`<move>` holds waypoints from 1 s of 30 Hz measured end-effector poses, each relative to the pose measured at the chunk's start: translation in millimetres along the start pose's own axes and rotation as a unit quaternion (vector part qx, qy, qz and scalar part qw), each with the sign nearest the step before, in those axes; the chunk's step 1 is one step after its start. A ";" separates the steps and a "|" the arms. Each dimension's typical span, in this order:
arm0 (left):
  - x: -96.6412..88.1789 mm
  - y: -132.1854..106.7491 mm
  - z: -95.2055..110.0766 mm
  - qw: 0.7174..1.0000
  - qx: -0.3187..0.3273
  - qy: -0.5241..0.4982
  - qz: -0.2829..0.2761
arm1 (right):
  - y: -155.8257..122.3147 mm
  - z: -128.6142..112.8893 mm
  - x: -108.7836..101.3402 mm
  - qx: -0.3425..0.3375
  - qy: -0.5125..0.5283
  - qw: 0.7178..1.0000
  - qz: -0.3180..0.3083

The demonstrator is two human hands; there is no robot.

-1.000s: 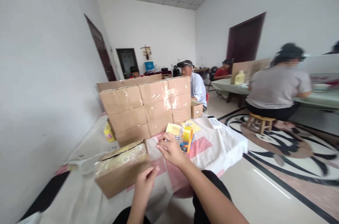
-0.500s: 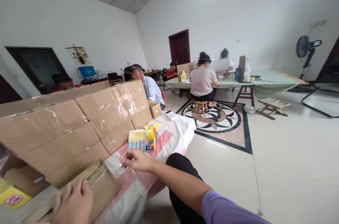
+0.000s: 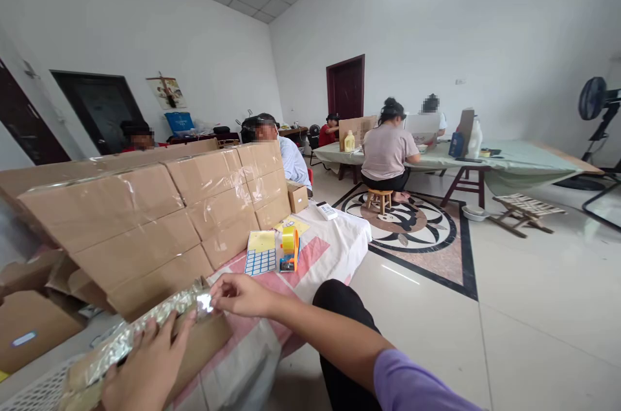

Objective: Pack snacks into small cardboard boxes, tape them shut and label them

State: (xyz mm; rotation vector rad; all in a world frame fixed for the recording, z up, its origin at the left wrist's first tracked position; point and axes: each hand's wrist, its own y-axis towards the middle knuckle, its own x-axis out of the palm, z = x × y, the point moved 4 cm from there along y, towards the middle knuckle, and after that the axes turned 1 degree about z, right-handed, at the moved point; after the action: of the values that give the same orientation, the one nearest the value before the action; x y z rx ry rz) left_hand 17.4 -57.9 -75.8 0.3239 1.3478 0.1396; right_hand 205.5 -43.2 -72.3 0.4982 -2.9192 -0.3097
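A long cardboard box [image 3: 204, 346] lies along the near table edge, its top covered by wrinkled, shiny clear tape [image 3: 165, 309]. My left hand [image 3: 148, 359] rests on the taped top with its fingers spread. At the box's far end, my right hand [image 3: 242, 295] has its fingertips pinched at a glossy end of the tape; the exact grip is partly hidden. Beyond that hand stand a tape dispenser [image 3: 290, 248] with a yellow roll and a sheet of blue-framed labels [image 3: 261, 262].
A wall of taped cardboard boxes [image 3: 145, 217] runs along the table's left. Open cardboard boxes [image 3: 33, 327] sit at lower left beside a white perforated basket [image 3: 41, 391]. A small box [image 3: 297, 196] and a white device [image 3: 326, 211] stand farther back. Several people sit beyond.
My right hand has come to the box's far end, at the tape. My left hand has moved slightly up and right along the top, fingers spread. The view has turned left.
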 end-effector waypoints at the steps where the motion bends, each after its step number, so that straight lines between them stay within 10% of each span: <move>1: 0.9 -4.7 0.2 1.000 0.000 0.020 0.021 | 4.0 -0.5 -0.4 0.002 -0.003 1.000 0.008; 13: -15.9 -40.1 23.6 0.984 0.069 0.005 0.166 | 47.9 -65.9 6.7 -0.006 -0.002 0.999 0.049; 22: -20.1 -48.7 24.6 0.954 0.195 -0.042 0.225 | 80.4 -54.4 19.3 0.065 -0.112 0.991 -0.018; 30: -30.0 -43.8 31.0 0.944 0.130 -0.026 0.303 | 83.8 -50.2 22.3 0.030 -0.127 0.988 -0.080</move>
State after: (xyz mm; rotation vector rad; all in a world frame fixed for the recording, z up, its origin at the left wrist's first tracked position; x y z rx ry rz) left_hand 37.1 -112.5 -55.6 0.9583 1.1785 0.4657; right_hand 168.7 17.7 -1.8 0.7564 -3.1480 -0.3273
